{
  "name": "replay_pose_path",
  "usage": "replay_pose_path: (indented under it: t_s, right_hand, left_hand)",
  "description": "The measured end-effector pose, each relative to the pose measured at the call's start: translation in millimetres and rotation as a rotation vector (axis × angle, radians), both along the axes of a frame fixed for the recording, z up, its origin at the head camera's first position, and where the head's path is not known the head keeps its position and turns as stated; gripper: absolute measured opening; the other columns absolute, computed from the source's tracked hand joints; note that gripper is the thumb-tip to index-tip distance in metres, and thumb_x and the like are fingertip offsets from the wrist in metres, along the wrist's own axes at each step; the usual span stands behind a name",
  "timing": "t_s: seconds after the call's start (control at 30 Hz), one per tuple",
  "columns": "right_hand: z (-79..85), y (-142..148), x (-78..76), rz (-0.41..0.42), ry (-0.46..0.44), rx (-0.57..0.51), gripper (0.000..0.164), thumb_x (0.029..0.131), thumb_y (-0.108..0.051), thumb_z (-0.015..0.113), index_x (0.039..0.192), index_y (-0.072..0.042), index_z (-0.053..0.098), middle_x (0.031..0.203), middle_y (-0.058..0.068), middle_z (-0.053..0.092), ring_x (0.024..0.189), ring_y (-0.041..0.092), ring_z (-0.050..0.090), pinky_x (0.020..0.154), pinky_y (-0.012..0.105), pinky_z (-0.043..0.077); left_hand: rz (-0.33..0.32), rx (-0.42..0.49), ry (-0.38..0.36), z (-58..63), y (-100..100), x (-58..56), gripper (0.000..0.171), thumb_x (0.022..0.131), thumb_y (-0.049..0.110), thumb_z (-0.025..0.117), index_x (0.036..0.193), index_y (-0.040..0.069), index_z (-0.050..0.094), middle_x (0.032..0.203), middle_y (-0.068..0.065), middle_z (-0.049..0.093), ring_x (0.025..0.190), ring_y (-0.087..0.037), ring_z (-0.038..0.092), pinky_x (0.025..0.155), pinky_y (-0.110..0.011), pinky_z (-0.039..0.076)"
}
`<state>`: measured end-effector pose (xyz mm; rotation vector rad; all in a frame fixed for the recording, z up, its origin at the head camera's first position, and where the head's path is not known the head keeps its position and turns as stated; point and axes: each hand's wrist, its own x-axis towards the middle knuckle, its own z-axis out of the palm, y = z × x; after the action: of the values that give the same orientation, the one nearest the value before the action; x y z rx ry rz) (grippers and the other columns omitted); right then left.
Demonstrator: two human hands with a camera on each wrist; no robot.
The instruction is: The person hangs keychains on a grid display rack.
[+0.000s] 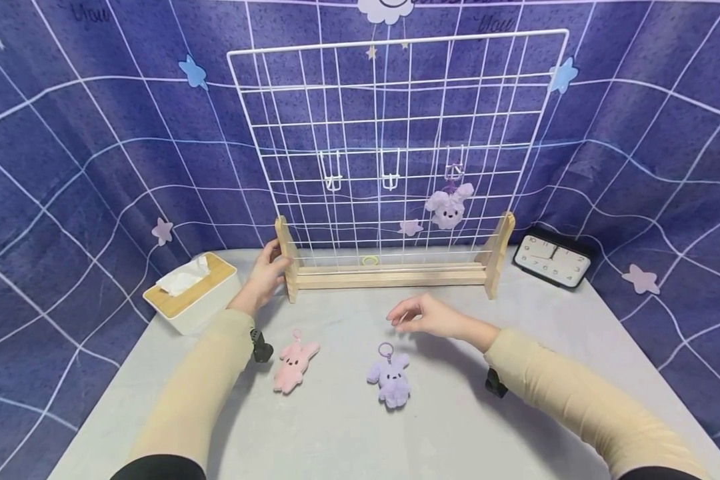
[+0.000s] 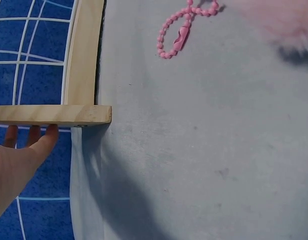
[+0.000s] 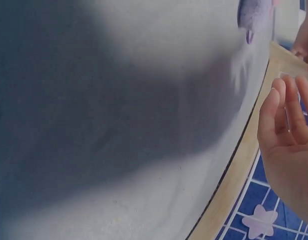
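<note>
My left hand (image 1: 268, 275) touches the outer side of the rack's left wooden foot (image 1: 287, 260), fingertips against the wood in the left wrist view. My right hand (image 1: 432, 315) hovers over the table with loosely bent fingers and nothing in them. Just below and left of it lies a purple plush keychain (image 1: 393, 383), its ring toward the rack. A pink plush keychain (image 1: 294, 367) with a bead chain (image 2: 166, 37) lies nearer the left forearm. On the white wire grid (image 1: 360, 123), another purple plush keychain (image 1: 449, 208) hangs from the right-hand hook.
Two bare white hooks (image 1: 333, 181) hang on the grid, left and middle. A tissue box (image 1: 195, 307) stands at the left, and a black-framed clock (image 1: 553, 258) at the right. A small yellow ring (image 1: 369, 261) shows behind the wooden crossbar (image 1: 390, 277).
</note>
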<state>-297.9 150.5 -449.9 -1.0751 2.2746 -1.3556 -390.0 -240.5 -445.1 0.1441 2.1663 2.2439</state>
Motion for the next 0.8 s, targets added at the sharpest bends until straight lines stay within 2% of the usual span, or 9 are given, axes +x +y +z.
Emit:
replay_pose_path:
  t_s: [0.17,0.3,0.4,0.5,0.67,0.8]
  right_hand:
    - [-4.3,-3,-0.8,-0.015,-0.003,0.032,0.028,0.09,0.002,0.072,0.117,0.009,0.069,0.114,0.027,0.069,0.103,0.037,0.069,0.093,0.041,0.056]
    - [-6.0,-5,-1.2,-0.03,0.011,0.074,0.029,0.089,-0.002,0.074,0.116,0.008,0.07,0.114,0.023,0.071,0.104,0.035,0.069,0.094,0.043,0.055]
    - [-8.5,-7,-2.3,-0.036,0.029,0.103,0.029,0.088,-0.005,0.076,0.115,0.006,0.071,0.113,0.019,0.072,0.103,0.033,0.069,0.096,0.045,0.054]
    - [-11.3,-8,-2.6,-0.052,0.044,0.129,0.028,0.087,-0.007,0.077,0.113,0.004,0.072,0.111,0.016,0.073,0.101,0.028,0.069,0.097,0.041,0.054]
    - [-16.7,-9,-1.0,-0.061,0.04,0.166,0.027,0.086,-0.007,0.078,0.111,0.001,0.074,0.106,0.01,0.074,0.093,0.015,0.066,0.091,0.033,0.055]
    - [-21.3,-11,-0.3,-0.055,0.045,0.173,0.027,0.085,-0.007,0.079,0.11,0.001,0.074,0.101,0.008,0.073,0.089,0.01,0.063,0.087,0.029,0.055]
  left_hand:
    - [-0.004,0.037,-0.055,13.6,5,6.8,0.073,0.098,-0.005,0.048,0.162,0.007,0.016,0.164,-0.022,0.018,0.148,-0.042,0.022,0.117,-0.062,0.023]
    - [-0.011,0.05,-0.059,23.0,8,13.5,0.073,0.097,-0.008,0.047,0.161,0.004,0.016,0.163,-0.025,0.019,0.147,-0.044,0.023,0.116,-0.063,0.025]
    - [-0.009,0.047,-0.055,25.4,8,15.6,0.072,0.096,-0.007,0.048,0.161,0.004,0.018,0.162,-0.025,0.02,0.146,-0.044,0.025,0.116,-0.062,0.026]
    - [-0.008,0.047,-0.049,26.0,7,16.4,0.072,0.096,-0.007,0.048,0.161,0.004,0.018,0.162,-0.025,0.02,0.146,-0.044,0.025,0.116,-0.062,0.026]
    - [-0.017,0.046,-0.042,27.6,6,18.1,0.07,0.098,-0.007,0.048,0.16,0.002,0.018,0.161,-0.026,0.021,0.145,-0.045,0.026,0.116,-0.062,0.028]
    - [-0.018,0.041,-0.037,28.8,6,20.5,0.07,0.097,-0.007,0.047,0.16,0.001,0.017,0.161,-0.027,0.021,0.145,-0.046,0.026,0.115,-0.062,0.029]
